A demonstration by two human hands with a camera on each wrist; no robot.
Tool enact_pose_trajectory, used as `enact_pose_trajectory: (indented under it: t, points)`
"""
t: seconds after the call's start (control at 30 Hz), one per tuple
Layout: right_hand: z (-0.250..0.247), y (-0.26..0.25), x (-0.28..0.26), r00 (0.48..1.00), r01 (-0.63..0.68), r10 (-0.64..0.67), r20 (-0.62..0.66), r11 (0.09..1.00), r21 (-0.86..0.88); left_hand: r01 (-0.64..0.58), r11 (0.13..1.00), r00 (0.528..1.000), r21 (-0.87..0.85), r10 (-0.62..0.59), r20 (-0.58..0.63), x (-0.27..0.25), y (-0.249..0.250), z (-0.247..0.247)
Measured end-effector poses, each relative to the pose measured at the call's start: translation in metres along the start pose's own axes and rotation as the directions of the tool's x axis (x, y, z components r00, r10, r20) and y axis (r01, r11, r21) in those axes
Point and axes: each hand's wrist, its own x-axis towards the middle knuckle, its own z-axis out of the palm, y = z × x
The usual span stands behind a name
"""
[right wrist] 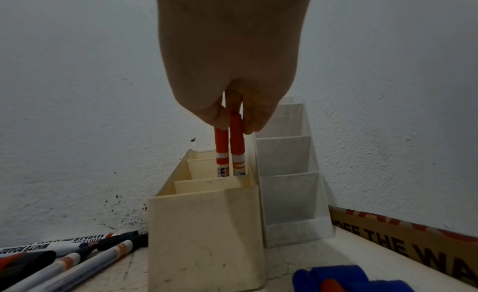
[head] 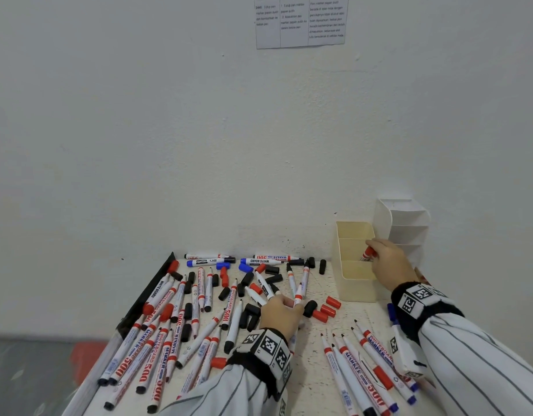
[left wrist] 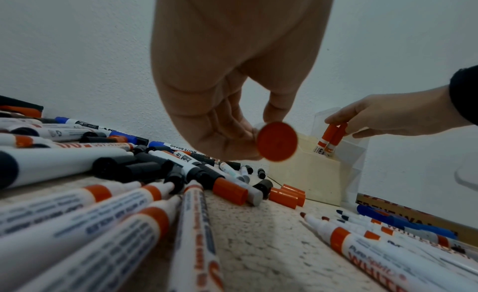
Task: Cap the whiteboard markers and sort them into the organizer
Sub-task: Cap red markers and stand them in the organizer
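**Two capped red markers held in the cream organizer**

Left of the cream organizer [head: 356,291], a scatter of uncapped markers [head: 157,331] and loose black caps [head: 252,314] is spread over the speckled tabletop [left wrist: 258,245]. Nearer the organizer, the left hand [head: 281,315] is curled around a red-ended marker [left wrist: 277,141], pinched between thumb and fingertips above the pile. Three loose red caps [head: 327,310] lie just beside the organizer's front wall. In its middle compartment, two red-capped markers [right wrist: 230,151] stand upright, gripped at their caps by the right hand [right wrist: 232,71]. A white tiered organizer [right wrist: 287,173] stands touching it on the right.
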Motion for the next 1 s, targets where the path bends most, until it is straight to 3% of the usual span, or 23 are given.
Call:
enact_pose_trajectory:
  t: [0.17,0.27,0.33,0.4,0.47,0.6,0.7,1.0]
  points:
    - [-0.007,-0.009,-0.008,0.999,-0.021,0.024,0.024,0.993,-0.115,-0.015,1.0,1.0,0.013,0.015,-0.02,-0.001,-0.002,-0.004]
    - [-0.007,-0.022,-0.018,0.973,0.053,-0.078,-0.218,0.992,-0.115,-0.031,0.999,0.999,0.012,0.031,-0.016,-0.005,-0.004,-0.008]
    - [-0.005,-0.033,-0.024,0.955,0.139,-0.145,-0.258,0.989,-0.04,-0.037,0.999,0.999,0.016,0.037,-0.002,-0.008,-0.004,-0.011]
    - [0.001,-0.044,-0.031,0.988,0.139,-0.137,-0.073,0.99,0.02,-0.037,0.999,0.999,0.031,0.037,-0.003,-0.008,-0.006,-0.013]
    - [0.011,-0.05,-0.036,0.978,0.093,-0.084,0.189,0.995,-0.04,-0.028,0.999,0.999,0.037,0.029,-0.013,-0.009,-0.007,-0.015]
    - [0.034,-0.058,-0.05,0.844,0.022,0.09,0.529,0.979,-0.201,-0.043,0.998,0.999,0.045,0.044,-0.02,-0.01,-0.01,-0.02]
    - [0.045,-0.062,-0.062,0.796,-0.006,0.171,0.58,0.961,-0.275,-0.042,0.999,0.999,0.031,0.043,-0.018,-0.01,-0.012,-0.024]
    - [0.047,-0.07,-0.066,0.801,0.039,0.166,0.576,0.944,-0.326,-0.019,1.0,0.999,-0.012,0.018,-0.031,-0.015,-0.018,-0.034]
